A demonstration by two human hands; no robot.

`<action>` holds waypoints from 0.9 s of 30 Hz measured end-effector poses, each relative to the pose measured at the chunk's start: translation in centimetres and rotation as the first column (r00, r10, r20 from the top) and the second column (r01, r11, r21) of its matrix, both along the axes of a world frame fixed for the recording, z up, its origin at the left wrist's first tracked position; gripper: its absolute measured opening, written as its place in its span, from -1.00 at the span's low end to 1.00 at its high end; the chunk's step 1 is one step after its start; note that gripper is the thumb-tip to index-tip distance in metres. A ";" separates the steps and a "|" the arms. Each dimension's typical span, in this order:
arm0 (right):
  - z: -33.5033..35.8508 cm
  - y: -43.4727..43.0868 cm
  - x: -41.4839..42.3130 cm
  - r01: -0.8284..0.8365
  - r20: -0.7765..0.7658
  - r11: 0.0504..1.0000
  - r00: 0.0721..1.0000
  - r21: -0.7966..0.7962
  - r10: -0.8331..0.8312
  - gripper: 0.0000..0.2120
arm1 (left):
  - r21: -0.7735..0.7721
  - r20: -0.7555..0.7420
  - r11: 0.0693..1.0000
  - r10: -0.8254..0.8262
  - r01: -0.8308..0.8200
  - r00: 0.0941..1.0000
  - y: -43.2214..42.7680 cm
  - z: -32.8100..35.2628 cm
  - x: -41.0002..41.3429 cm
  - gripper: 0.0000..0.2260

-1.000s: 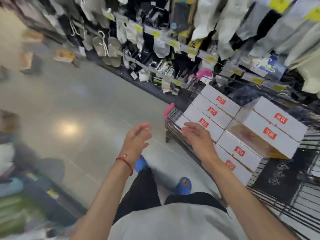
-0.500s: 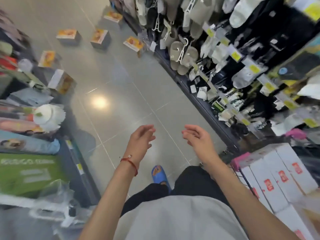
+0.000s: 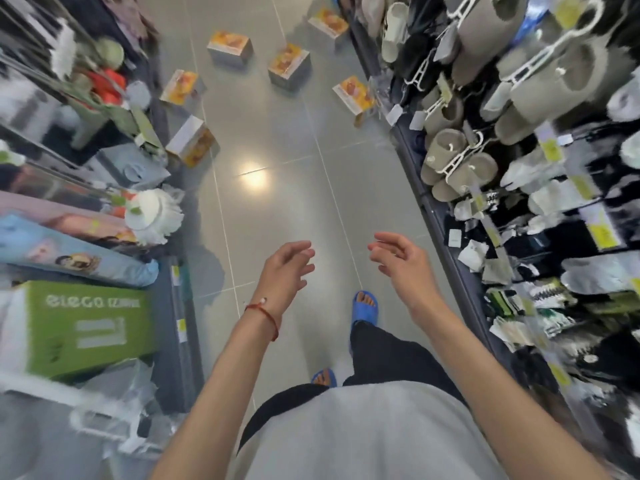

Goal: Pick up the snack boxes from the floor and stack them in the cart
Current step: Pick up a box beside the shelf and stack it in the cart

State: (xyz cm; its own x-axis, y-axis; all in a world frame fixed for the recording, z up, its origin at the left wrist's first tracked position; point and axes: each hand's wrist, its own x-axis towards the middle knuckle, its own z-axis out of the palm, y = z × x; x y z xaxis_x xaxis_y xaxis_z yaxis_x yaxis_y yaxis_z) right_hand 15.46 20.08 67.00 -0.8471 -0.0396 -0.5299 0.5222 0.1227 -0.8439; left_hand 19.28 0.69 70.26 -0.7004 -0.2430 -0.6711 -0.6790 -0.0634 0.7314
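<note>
Now: my left hand and right hand hover spread, fingers loosely bent, holding nothing.
Boxes: six snack boxes lie scattered on the floor, far ahead; the cart is out of view.
Advice: I'd take the nearest box, far left, gripping opposite sides with both palms.
Writing: the green carton, near left, reads roughly "elego"; the box print is too blurred to read.

Bright light from above makes a white shiny spot on the grey floor, soft shadows lie by the left shelves, the far snack boxes look fuzzy, and the edges look bent and smeared.
</note>
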 end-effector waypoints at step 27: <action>-1.2 -8.0 -48.5 -0.060 0.039 0.997 0.998 0.046 0.058 -0.80 | 0.022 0.031 0.999 0.046 -0.047 0.998 -7.4 -1.9 -47.8 -0.85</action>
State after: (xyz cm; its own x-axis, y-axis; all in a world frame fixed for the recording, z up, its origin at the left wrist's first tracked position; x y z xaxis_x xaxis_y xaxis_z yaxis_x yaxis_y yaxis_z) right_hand -33.04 12.09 65.78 -0.8236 -0.0635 -0.5636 0.5439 0.1932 -0.8166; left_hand -28.51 -6.72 68.39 -0.6679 -0.2596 -0.6975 -0.6966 -0.1118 0.7087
